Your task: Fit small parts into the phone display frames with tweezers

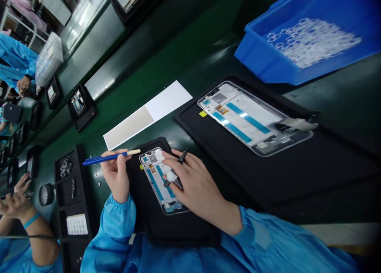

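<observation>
My left hand (116, 177) is closed around a slim blue pen-like tool (104, 158) with a cream tip, held level beside the phone's upper end. A phone frame (159, 181) with two blue strips lies on a black tray (175, 233) in front of me. Over its right side, my right hand (199, 189) grips a black tool (183, 157) that looks like tweezers, its ends sticking out between the fingers. A small white piece (171, 175), perhaps a finger cot, shows by the fingertips. The hand hides part of the phone's right edge.
A larger-looking phone frame (244, 116) lies on a black mat (285, 177) at the right. Behind it stands a blue bin (268, 62) of white rings. A white strip (169, 100), a black parts tray (56, 201) and a round container (46, 194) lie leftward. Co-workers' hands (18, 205) are at far left.
</observation>
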### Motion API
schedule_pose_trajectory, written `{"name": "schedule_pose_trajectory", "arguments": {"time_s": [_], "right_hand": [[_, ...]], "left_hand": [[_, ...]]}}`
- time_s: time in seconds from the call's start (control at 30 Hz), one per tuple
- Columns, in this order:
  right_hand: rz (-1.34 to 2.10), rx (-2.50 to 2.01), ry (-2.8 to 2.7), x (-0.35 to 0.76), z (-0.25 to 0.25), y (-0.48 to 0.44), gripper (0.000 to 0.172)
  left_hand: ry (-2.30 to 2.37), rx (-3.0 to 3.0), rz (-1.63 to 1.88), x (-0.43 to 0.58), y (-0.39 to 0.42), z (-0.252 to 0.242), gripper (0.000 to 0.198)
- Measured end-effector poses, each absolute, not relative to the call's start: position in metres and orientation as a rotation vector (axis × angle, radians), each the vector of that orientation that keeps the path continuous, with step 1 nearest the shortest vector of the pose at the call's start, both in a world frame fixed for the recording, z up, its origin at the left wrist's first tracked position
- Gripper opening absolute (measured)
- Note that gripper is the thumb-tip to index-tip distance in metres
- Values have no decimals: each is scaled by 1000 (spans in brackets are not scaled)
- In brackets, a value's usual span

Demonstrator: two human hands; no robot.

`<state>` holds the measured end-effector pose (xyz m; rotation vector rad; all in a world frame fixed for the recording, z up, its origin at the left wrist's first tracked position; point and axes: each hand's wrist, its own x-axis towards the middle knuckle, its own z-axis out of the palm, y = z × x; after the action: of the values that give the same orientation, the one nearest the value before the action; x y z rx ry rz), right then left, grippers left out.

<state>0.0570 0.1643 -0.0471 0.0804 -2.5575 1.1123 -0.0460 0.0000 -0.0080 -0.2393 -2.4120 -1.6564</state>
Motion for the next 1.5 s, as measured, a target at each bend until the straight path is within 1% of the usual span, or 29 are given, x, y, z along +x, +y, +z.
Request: {"name": "schedule_pose_trajectory", "arguments": {"time_s": [0.27, 0.53, 0.6, 0.73, 0.8, 0.87, 0.93, 1.0, 1.1, 1.2, 1.3, 1.5], "right_hand": [[1098, 97, -2571, 57, -49, 165, 40], [1128, 95, -2576, 57, -48, 165, 39], [1126, 86, -2568, 57, -47, 165, 40], [1118, 79, -2572, 57, -46, 165, 43], [1113, 86, -2572, 56, -45, 165, 41], [1105, 86, -2573, 56, -46, 165, 40], [1097, 81, -2576, 57, -47, 165, 39], [1090, 85, -2580, 57, -47, 165, 38], [1084, 96, -2581, 57, -49, 164, 37], [1086, 87, -2579, 57, -49, 164, 38], [1089, 85, -2583, 57, -48, 164, 39], [1053, 84, -2577, 57, -48, 164, 39]], "left_hand": [[-2622, -610, -1259, -32, 8, -10, 10], [-2715, -830, -967, -34, 16, -3, 8], [-2716, -805, -998, -34, 17, -3, 7], [-2694, -611, -1251, -36, 16, -5, 9], [-2663, -535, -1356, -37, 15, -4, 10], [-2638, -519, -1386, -38, 15, -4, 10], [-2647, -572, -1325, -37, 15, -3, 8], [-2683, -679, -1165, -36, 17, -2, 6], [-2711, -852, -891, -35, 21, 2, 7], [-2680, -982, -767, -35, 26, 7, 9], [-2666, -982, -797, -35, 25, 7, 9], [-2683, -763, -1034, -34, 12, -7, 9]]}}
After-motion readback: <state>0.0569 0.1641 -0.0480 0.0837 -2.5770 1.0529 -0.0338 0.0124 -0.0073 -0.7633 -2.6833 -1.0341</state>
